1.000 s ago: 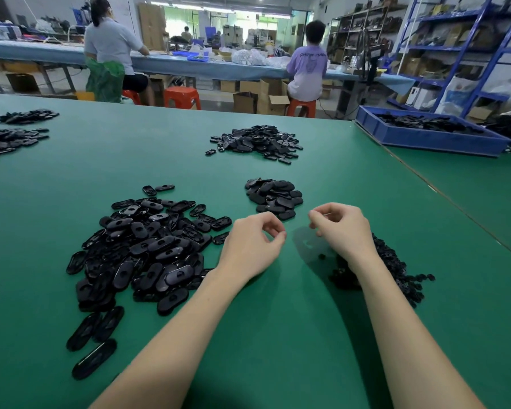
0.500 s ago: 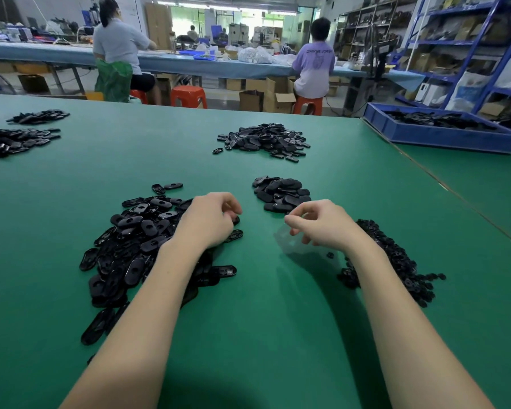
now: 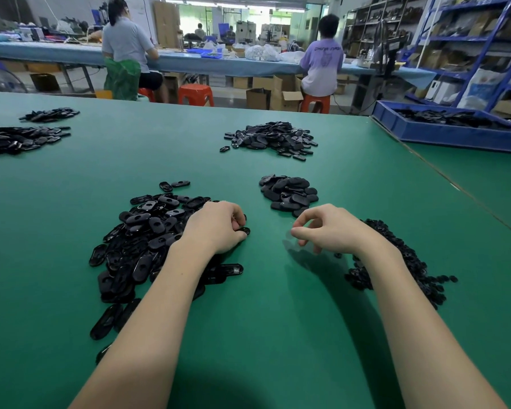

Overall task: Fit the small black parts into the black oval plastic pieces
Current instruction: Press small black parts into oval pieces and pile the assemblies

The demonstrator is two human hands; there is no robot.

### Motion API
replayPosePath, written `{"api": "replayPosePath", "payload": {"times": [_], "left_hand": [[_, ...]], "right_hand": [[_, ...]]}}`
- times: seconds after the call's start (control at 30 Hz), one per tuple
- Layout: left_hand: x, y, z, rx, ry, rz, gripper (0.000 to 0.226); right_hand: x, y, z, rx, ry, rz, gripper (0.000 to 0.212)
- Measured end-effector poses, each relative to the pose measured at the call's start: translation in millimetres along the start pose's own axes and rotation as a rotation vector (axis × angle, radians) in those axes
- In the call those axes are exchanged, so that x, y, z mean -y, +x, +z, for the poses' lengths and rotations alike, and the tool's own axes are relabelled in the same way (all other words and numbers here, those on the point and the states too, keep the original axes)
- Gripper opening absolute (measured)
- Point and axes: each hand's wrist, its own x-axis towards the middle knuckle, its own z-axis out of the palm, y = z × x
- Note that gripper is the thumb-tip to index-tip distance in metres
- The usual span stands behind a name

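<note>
Lying in a loose heap on the green table [image 3: 263, 320], the black oval plastic pieces [image 3: 142, 240] sit to the left of centre, a few strays trailing toward the near edge. The left hand [image 3: 216, 228] rests on the right side of this heap, fingers curled down onto one oval piece [image 3: 244, 230] at the heap's rim — it grips that piece between fingertips and thumb. The small black parts [image 3: 396, 255] form a darker, finer pile on the right, partly hidden under the right forearm. The right hand [image 3: 328, 228] hovers just left of that pile, above the bare mat, its thumb and forefinger drawn close together with the other fingers loosely curled; whether a small part is pinched between them cannot be told — nothing shows at the fingertips.

Just beyond the hands lies a smaller stack of oval pieces [image 3: 289, 193], and further back a wider pile [image 3: 272, 138]. Two more piles [image 3: 21, 137] sit at the far left. A blue tray [image 3: 443, 134] holding black pieces stands at the table's right far corner. Behind, two people sit on orange stools at a long blue bench, backs turned.
</note>
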Motion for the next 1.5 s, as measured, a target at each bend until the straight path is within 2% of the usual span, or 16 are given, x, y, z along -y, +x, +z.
{"api": "replayPosePath", "payload": {"times": [0.33,0.5,0.7,0.8,1.07,1.27,1.4,1.5], "left_hand": [[-11.6,-4.5,-1.0,-0.090,0.046,-0.006,0.017],[-28.1,-3.1,7.8,-0.113,-0.357,0.045,0.017],[-58.9,-15.4,33.2,0.105,-0.950,-0.041,0.024],[-63.8,-19.0,42.8,0.141,-1.081,-0.124,0.018],[-64.5,-18.1,49.4,0.116,-1.161,-0.145,0.021],[-64.5,-15.7,52.3,0.115,-1.250,-0.170,0.025],[-65.0,-12.7,53.7,0.102,-1.222,-0.195,0.024],[-64.3,-12.5,51.5,0.096,-1.120,-0.190,0.022]], "right_hand": [[-6.9,-2.9,-5.7,-0.010,-0.017,0.005,0.010],[-11.7,-3.9,-10.4,0.002,-0.071,0.055,0.011],[-21.1,-9.2,-27.2,0.019,-0.207,0.151,0.008],[-28.1,-12.3,-33.2,-0.005,-0.270,0.223,0.009],[-33.4,-15.5,-29.9,-0.008,-0.220,0.291,0.016],[-30.7,-14.5,-25.9,-0.060,-0.285,0.264,0.005],[-26.2,-13.8,-23.6,-0.063,-0.329,0.221,0.007],[-22.1,-13.6,-25.4,0.004,-0.186,0.138,0.011]]}}
